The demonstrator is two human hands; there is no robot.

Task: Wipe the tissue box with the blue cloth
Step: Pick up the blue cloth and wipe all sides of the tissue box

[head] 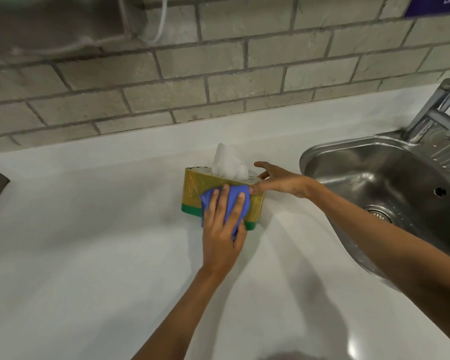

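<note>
Head view: the tissue box (192, 185) stands on the white bench (89, 255), just left of the sink (374, 183) and a little out from the brick wall (166, 87). The box is yellow-gold with a green band along its base, wrapped in shiny film, and a white tissue (229, 162) sticks up from the opening in its top.

The blue cloth (234, 201) is pressed flat against the near side of the box, covering the right part of that face from about the middle down over the green band. The left hand (222, 237) lies on top of it — fingers spread and laid flat, palm pushing the cloth against the box, with folds of cloth bunched between the fingers and under the thumb side. It is not closed into a fist; the cloth is pinned by the flat of the hand.

The right hand (278, 180) reaches in from the sink side and grips the right end of the box: the thumb rests on the near face, touching the edge of the cloth, while the fingers reach over the top toward the far side — a wide, loose clamp on the box's end.

To the right, the steel sink is set into the bench, with its drain (377, 213) showing past the right forearm and a chrome tap (437, 110) at its far corner. A white cable (161, 24) hangs on the wall at upper left.
</note>
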